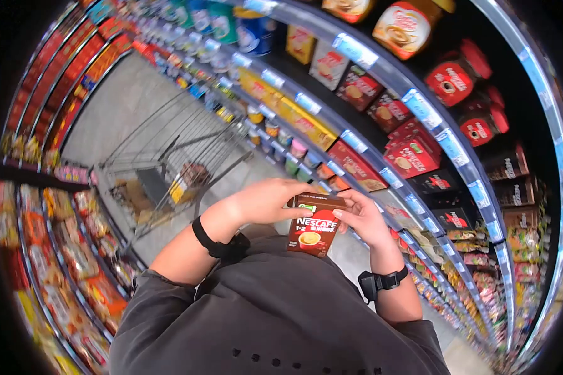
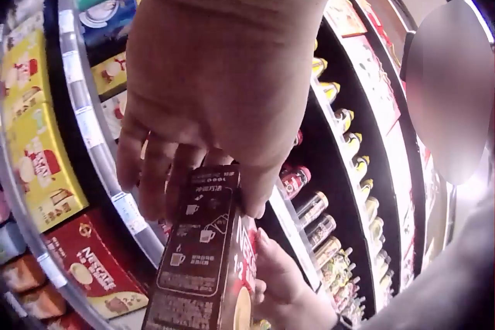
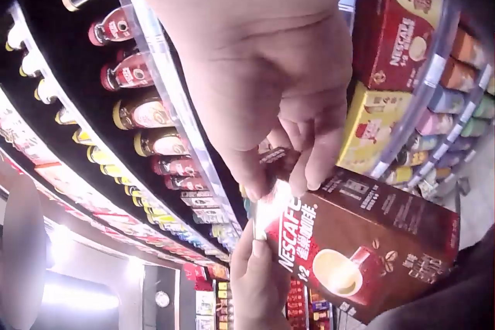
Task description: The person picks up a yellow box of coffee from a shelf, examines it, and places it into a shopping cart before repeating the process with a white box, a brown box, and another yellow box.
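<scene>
So the red-and-brown Nescafé box (image 1: 311,236) was right in front of the dark shirt (image 1: 269,312), both hands on it: the left hand (image 1: 269,200) gripped its upper left, thumb on the front, and the right hand (image 1: 366,217) pinched the top right corner. A wire cart (image 1: 153,185) sat farther off to the left, shelves (image 1: 389,74) with red-lidded jars (image 1: 450,82) on the right

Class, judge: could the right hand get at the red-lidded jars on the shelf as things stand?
Probably not yet: the right hand pinches the Nescafe box, though nothing seems to block the jars.
</scene>
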`<control>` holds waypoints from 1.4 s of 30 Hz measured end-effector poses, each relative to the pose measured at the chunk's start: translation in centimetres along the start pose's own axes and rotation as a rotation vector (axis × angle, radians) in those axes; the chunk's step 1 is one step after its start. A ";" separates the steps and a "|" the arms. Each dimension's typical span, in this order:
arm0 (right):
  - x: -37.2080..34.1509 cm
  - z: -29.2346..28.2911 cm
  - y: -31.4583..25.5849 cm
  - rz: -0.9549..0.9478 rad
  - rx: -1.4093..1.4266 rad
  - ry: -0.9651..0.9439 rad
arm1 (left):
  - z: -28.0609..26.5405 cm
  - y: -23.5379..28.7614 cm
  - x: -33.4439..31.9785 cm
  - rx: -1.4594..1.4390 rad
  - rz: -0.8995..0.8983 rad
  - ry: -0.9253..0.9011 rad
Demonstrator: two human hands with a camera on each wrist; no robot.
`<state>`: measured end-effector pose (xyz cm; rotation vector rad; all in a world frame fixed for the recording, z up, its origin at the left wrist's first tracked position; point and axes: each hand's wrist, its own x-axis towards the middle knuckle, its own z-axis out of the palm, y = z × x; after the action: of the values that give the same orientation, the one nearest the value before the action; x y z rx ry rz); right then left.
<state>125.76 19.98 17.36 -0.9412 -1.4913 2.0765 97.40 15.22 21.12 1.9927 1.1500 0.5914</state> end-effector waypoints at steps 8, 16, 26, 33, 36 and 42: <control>2.1 8.2 0.5 0.070 -0.022 -0.279 | -0.1 1.4 -11.8 -0.095 -0.256 0.041; 9.1 19.1 0.2 0.075 -0.171 -0.443 | -3.8 -0.9 -21.2 -0.024 -0.320 0.169; 21.3 39.9 0.4 -0.026 -0.512 -0.642 | -11.9 -7.5 -37.9 0.160 -0.577 0.327; 26.2 45.1 0.9 0.066 -0.582 -0.625 | -14.3 -14.3 -43.7 0.038 -0.823 0.648; 27.4 44.5 2.6 0.078 -0.521 -0.658 | -14.8 -17.9 -43.7 -0.094 -0.887 0.829; 32.5 43.1 4.7 0.225 -0.342 -0.707 | -16.3 -26.2 -39.0 -0.169 -0.812 0.826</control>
<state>72.43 11.86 12.33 -0.5053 -2.2326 2.5219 53.18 -4.30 9.51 0.9536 2.1362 1.0376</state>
